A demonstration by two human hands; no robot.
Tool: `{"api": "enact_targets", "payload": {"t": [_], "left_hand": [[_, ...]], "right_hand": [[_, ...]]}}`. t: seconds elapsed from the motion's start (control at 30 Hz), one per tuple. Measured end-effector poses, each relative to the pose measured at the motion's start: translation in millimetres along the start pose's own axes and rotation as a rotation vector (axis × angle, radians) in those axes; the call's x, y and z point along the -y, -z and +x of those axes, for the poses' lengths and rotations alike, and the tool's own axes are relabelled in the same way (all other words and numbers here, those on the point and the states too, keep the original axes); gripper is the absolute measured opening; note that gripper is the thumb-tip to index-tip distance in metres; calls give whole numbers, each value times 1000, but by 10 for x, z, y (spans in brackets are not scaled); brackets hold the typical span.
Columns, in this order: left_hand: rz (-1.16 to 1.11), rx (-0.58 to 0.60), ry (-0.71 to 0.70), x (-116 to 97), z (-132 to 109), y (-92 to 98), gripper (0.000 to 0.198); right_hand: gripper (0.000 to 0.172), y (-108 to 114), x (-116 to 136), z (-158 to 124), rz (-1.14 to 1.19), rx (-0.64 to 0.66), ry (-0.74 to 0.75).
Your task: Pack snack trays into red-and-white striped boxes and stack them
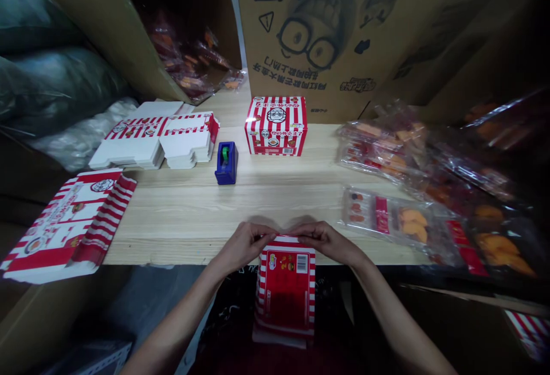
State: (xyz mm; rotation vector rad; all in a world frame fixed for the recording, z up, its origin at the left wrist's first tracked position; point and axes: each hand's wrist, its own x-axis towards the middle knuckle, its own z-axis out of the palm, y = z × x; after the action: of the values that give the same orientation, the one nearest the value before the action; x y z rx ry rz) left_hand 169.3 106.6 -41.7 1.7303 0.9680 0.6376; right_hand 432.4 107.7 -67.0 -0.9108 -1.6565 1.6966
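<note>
Both hands grip narrowly, the left hand (244,246) and right hand (329,241) pinching the top edge of a red-and-white carton (286,289) that reaches past the table (193,214) edge; a slack pinch could drop or crease it. An open cardboard box (103,37) holds orange snack packets (184,60)

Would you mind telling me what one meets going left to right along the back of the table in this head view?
Flat striped carton blanks, blue tape dispenser, assembled striped box, clear plastic snack packets.
</note>
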Motion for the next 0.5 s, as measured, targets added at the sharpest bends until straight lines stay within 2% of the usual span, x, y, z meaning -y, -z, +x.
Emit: {"api": "enact_targets", "payload": {"t": [0.07, 0.2, 0.37, 0.5], "left_hand": [[8, 33, -22, -35, -41, 11, 29], [50, 85, -36, -152, -164, 17, 33], [139, 33, -76, -217, -363, -85, 50], [179, 4, -90, -158, -491, -177, 53]], "right_hand": [[29, -4, 8, -36, 35, 45, -16], [29, -87, 16, -134, 24, -20, -15], [31, -251, 62, -314, -52, -155, -4], [31, -375, 126, -504, -156, -243, 21]]}}
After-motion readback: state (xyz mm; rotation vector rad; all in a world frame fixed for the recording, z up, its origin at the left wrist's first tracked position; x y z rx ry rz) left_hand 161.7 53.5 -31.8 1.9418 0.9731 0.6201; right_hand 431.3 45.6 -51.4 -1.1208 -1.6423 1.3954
